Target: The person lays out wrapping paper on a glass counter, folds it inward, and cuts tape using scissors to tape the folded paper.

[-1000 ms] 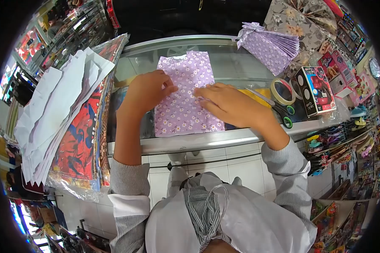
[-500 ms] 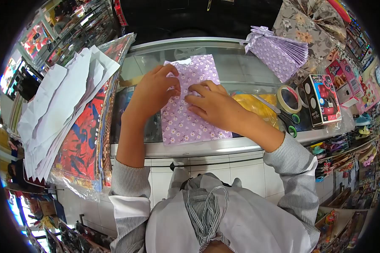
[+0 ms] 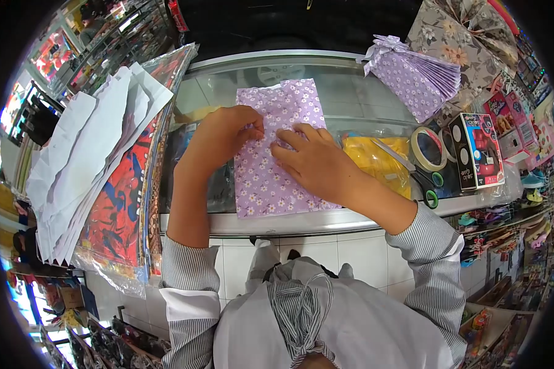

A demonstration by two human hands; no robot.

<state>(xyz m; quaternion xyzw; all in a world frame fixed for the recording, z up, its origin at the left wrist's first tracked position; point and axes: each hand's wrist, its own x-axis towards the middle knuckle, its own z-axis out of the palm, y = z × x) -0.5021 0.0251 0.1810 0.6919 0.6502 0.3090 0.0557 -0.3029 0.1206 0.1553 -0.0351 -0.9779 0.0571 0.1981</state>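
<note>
- The glass counter (image 3: 351, 107) spread beneath the floral paper (image 3: 261, 166), a purple folded piece lying flat, its near edge reaching onto the front rail.
- A bundle of plastic-covered prints (image 3: 123, 215), topped by ragged white sheets (image 3: 89, 160), sat left of the floral paper, apart from it.
- The floral paper looked light and thin, a little stiffer at its folds, likely to crease or tear and apt to slide on glass. Its long side edges seemed the best hold; the uneven far edge looked weaker.
- A pleated purple piece (image 3: 415, 80) lay beyond the floral paper's far right corner.
- The left hand (image 3: 231, 126) curled over the floral paper's left part, thumb toward fingers; I could not tell whether it pinched anything.
- The right hand (image 3: 311, 154) lay loosely spread over the floral paper's right part, gripping nothing visible.
- Right of the floral paper came a yellow package (image 3: 368, 157), partly under the right forearm, then a boxed toy (image 3: 487, 150) farther out.
- Scissors (image 3: 416, 171) and a tape roll (image 3: 435, 166) sat between floral paper and boxed toy, crowding that side.
</note>
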